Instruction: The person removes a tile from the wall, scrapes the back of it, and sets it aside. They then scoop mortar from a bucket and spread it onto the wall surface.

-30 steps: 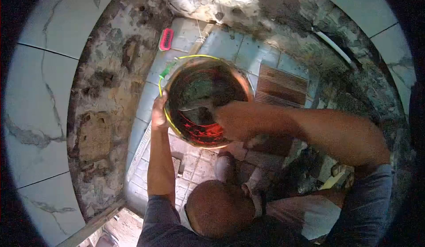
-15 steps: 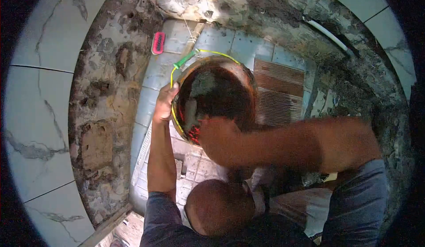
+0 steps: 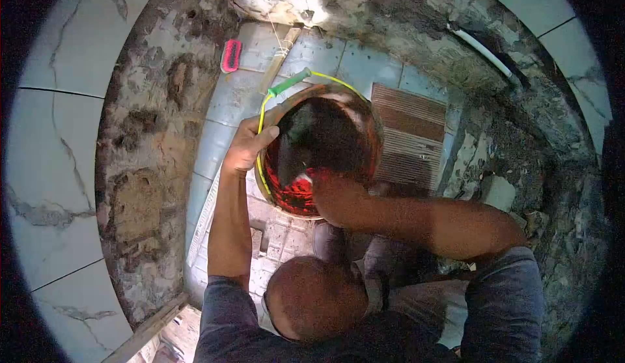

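Observation:
A round bucket (image 3: 293, 199), its inner wall lit red on the near side, stands in the middle of the head view. It has a yellow wire handle with a green grip (image 3: 290, 83), lying along the far left of the rim. My left hand (image 3: 250, 143) is closed on the left rim, thumb over the edge and the handle wire. From the right, my right hand (image 3: 335, 190) reaches down inside the bucket. Its fingers are hidden in shadow, so what it holds, if anything, does not show. The bucket's contents are too dark to make out.
A pink brush (image 3: 230, 56) lies on the tiled floor at far left, near a wooden strip (image 3: 280, 60). Right of the bucket is a ribbed brown tile (image 3: 411, 132). Rough walls enclose the space, with a white pipe (image 3: 483, 52) at upper right.
My right hand has moved rightward inside the bucket and more of the red inner wall shows. The bucket and handle sit slightly further right in view, my left hand still on the rim.

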A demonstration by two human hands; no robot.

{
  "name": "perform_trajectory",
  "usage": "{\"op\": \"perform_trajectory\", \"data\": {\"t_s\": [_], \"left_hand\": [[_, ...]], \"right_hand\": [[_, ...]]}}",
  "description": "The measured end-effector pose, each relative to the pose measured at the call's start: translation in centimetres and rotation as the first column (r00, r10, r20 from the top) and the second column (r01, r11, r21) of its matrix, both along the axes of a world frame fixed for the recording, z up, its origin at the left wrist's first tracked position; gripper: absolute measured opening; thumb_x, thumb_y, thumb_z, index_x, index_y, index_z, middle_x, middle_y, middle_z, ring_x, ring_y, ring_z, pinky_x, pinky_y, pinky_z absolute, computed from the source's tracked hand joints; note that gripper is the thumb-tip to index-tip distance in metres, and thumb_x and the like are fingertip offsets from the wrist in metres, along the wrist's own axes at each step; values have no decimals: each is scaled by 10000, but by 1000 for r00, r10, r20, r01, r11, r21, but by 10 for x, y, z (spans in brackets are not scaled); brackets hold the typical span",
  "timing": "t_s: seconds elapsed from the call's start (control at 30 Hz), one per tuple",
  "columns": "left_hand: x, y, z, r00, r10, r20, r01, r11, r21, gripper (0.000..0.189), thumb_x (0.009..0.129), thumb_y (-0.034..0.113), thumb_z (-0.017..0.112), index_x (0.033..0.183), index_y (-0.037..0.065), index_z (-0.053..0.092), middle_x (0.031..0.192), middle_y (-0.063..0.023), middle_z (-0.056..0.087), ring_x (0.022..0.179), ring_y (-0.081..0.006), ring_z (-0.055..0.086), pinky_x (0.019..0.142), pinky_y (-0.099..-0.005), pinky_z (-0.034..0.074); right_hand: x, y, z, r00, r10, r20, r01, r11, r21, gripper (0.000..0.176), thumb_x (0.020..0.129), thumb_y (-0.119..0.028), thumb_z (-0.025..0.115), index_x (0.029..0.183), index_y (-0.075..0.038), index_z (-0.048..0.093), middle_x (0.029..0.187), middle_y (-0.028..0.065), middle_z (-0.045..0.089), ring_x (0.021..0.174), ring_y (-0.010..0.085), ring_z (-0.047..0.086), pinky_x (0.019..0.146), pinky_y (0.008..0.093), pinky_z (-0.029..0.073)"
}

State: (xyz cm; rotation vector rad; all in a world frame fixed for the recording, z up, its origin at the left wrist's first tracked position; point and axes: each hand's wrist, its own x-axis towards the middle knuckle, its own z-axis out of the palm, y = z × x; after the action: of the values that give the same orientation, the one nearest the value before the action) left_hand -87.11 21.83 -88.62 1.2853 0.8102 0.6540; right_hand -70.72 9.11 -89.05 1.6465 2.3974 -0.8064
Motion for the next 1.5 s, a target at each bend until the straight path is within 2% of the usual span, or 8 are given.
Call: {"op": "perform_trajectory", "data": {"t_s": [0.27,0.43,0.5,1.03,1.1,1.23,1.3,1.5], "left_hand": [[-6,-2,-12,998,46,-31,-49,994,-97,373,806,167,585,1117,-33,538,998,-49,593,895,-119,522,820,-279,405],[7,-10,1,968,45,-246,-37,999,38,409,776,179,605,1131,-12,534,885,5,586,788,-73,510,731,-236,413],[16,-17,6,970,36,-241,-15,996,90,414,767,164,601,1134,-14,531,944,-17,594,841,-92,519,783,-252,409],[7,-39,-3,990,138,-34,-140,985,-96,386,778,-9,508,1161,-50,494,1068,-81,572,961,-142,524,878,-279,387],[-5,-40,-10,982,185,-43,-188,974,-122,400,762,-25,519,1160,-46,497,1051,-75,576,940,-134,528,869,-273,390],[-20,-46,-9,954,290,-74,-290,957,10,413,748,67,576,1136,-58,508,1046,-83,578,944,-156,530,861,-292,404],[-22,-46,2,956,281,-90,-275,959,75,400,745,68,585,1121,-55,523,1048,-78,579,942,-145,523,856,-283,398],[-26,-48,8,938,273,-213,-188,919,348,371,732,-55,526,1103,-58,532,1053,-93,581,986,-148,512,902,-291,362]], "right_hand": [[124,-14,-98,477,-97,-873,33,995,-92,280,767,-228,583,943,-13,544,849,170,592,678,259,597,587,376,489],[117,27,-18,895,-399,-201,213,777,-592,285,833,-167,452,1076,-28,501,819,155,610,654,283,587,630,424,477],[96,14,-92,871,482,-98,-468,873,135,233,814,-170,454,943,-5,555,748,181,587,610,329,562,600,431,471],[145,-54,-54,857,418,-300,-280,868,411,248,779,-237,565,923,-35,572,726,157,608,698,308,597,656,425,480],[137,-31,39,772,-618,-151,337,598,-727,257,807,-255,548,916,-25,577,670,149,604,640,318,599,595,415,488],[122,10,45,790,-611,-56,406,590,-698,304,751,-211,571,999,-35,552,766,130,612,624,316,588,623,406,496],[129,31,-9,858,453,-243,-458,888,41,324,726,-227,584,953,3,559,705,169,600,557,344,575,593,415,493],[30,21,-119,994,87,-72,-98,981,-169,275,722,-191,532,905,7,585,783,234,581,689,363,585,663,433,481]]}}
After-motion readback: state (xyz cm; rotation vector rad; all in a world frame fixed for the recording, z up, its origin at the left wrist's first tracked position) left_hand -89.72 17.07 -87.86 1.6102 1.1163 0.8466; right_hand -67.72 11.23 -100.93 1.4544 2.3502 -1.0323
